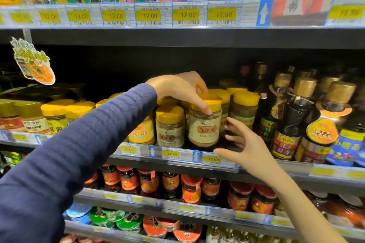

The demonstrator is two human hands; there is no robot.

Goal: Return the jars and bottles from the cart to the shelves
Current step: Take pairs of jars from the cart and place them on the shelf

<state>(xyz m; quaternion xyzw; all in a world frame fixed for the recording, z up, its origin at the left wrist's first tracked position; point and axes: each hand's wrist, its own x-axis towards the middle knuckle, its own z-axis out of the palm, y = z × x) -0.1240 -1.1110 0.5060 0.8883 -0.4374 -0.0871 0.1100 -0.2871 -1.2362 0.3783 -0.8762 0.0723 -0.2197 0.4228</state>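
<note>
On the middle shelf point(296, 167), at its front edge, a yellow-lidded jar point(204, 130) sits upright beneath the left grip point(181, 90), whose fingers curl over and pinch the lid. Just right of the jar and lower, the right grip point(248, 144) is spread wide, holding nothing. Dark bottles point(286, 124) stand further right of it.

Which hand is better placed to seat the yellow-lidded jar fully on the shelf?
Left. The left hand grips the jar by its yellow lid from above, so it could probably push it back. The right hand is open beside the jar, fingers spread, holding nothing.
</note>
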